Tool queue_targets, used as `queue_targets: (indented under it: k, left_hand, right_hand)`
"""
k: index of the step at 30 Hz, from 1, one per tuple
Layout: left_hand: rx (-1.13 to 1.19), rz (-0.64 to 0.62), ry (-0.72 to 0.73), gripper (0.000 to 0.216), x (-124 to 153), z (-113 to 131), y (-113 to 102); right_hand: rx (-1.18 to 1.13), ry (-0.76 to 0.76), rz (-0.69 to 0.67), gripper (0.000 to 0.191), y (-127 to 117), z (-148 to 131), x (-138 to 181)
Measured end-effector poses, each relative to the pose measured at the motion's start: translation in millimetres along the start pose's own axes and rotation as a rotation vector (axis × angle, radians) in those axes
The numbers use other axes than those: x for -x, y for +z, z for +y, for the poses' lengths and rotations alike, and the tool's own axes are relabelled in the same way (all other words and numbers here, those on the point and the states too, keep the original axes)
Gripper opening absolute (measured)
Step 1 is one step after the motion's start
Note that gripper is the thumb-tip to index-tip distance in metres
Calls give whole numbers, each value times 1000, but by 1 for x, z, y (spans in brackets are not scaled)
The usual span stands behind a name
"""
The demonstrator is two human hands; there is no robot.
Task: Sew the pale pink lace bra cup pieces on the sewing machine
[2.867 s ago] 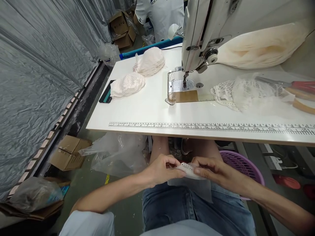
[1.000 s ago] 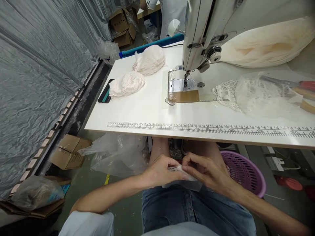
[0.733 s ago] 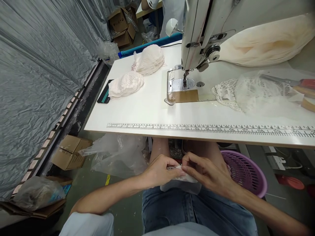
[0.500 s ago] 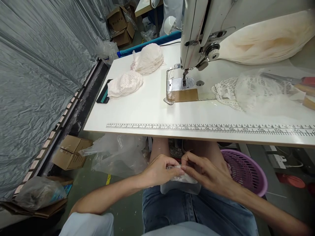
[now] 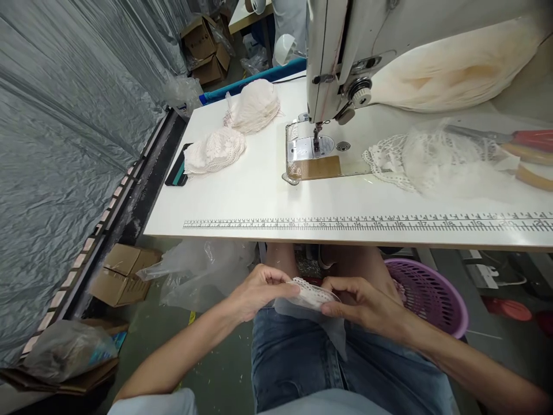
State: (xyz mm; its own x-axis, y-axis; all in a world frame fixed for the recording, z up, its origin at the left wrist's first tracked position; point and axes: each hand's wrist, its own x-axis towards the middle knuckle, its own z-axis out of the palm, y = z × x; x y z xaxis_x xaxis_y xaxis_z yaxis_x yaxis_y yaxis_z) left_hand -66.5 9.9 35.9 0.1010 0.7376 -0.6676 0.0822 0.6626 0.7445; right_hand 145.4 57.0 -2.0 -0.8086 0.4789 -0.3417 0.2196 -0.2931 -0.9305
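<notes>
A white piece of lace fabric (image 5: 314,295) with a sheer layer hanging below it is stretched between my hands, over my lap. My left hand (image 5: 264,290) pinches its left end between thumb and fingers. At the right end, my right hand (image 5: 356,300) grips the edge the same way. Above the lap, on the table, stands a sewing machine (image 5: 317,138) with its needle area in front of me. More lace and sheer fabric (image 5: 432,158) lies to the right of the needle. Two stacks of white lace cups (image 5: 215,151) rest on the left side.
Red-handled scissors (image 5: 529,139) lie on the fabric at the right. A printed ruler (image 5: 367,223) runs along the front edge of the white table (image 5: 242,196). Below are a purple basket (image 5: 460,311), a clear plastic bag (image 5: 207,274) and a cardboard box (image 5: 123,274).
My hands have moved apart, and the lace piece between them is spread wider and shows more of its scalloped edge. The camera view has shifted slightly.
</notes>
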Motion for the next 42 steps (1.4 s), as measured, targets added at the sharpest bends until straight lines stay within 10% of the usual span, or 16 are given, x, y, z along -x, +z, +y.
queue_targets:
  k: [42]
  left_hand:
    - [580, -139, 26, 35, -1, -3, 18]
  right_hand:
    - [-398, -31, -277, 32, -19, 8, 8]
